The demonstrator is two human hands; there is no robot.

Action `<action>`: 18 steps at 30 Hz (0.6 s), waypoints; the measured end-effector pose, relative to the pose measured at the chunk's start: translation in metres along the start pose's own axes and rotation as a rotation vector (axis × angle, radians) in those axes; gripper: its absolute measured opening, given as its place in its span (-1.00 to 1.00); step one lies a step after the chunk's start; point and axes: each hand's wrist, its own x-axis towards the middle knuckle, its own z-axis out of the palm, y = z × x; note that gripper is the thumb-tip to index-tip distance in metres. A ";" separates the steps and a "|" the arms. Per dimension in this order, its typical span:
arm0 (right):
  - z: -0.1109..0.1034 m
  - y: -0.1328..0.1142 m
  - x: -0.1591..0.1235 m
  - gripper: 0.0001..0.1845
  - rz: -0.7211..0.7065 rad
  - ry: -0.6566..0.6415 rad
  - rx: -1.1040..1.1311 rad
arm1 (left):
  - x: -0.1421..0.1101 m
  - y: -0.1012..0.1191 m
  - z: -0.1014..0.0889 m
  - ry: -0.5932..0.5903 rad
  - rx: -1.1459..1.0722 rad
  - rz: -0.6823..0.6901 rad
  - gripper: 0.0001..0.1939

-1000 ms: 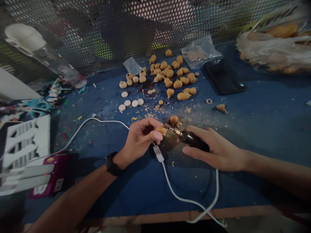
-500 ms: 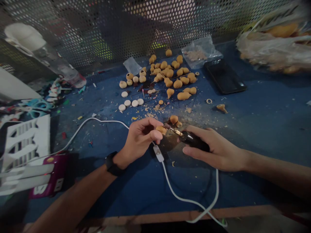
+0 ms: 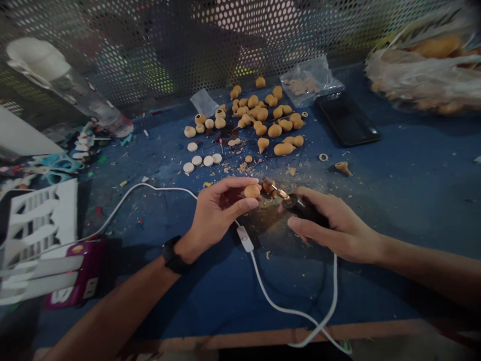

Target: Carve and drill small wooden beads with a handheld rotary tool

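Observation:
My left hand [image 3: 221, 203], with a black band at the wrist, pinches a small tan gourd piece [image 3: 252, 191] between thumb and fingers. In my right hand [image 3: 334, 225] is a black rotary tool [image 3: 304, 209], its brass chuck and brownish bit pointing left. A small gap lies between the bit's tip and the gourd piece. Behind the bit, another brown gourd piece [image 3: 268, 186] lies on the table, partly hidden. The white cord [image 3: 336, 281] hangs below my right hand, and its inline switch [image 3: 245, 239] rests between my hands.
Several small gourds [image 3: 259, 113] are clustered at the back, with white discs [image 3: 208, 161] to their left. A black phone [image 3: 347, 119], a clear bag [image 3: 308, 82] and a large plastic bag [image 3: 424, 75] stand right. Left are a bottle [image 3: 93, 105], scissors [image 3: 62, 165] and a purple box [image 3: 88, 271].
The gourd piece has turned in my left fingers and now shows a rounder side. My right hand has drawn the rotary tool slightly right, opening a gap from the piece.

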 end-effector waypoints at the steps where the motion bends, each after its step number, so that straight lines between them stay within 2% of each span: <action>1: 0.000 0.000 0.000 -0.67 -0.002 0.000 -0.005 | 0.000 0.000 0.000 0.001 0.007 0.000 -0.71; 18: 0.001 0.001 -0.001 -0.66 0.007 0.000 -0.012 | -0.001 0.000 0.000 0.011 0.065 0.058 -0.72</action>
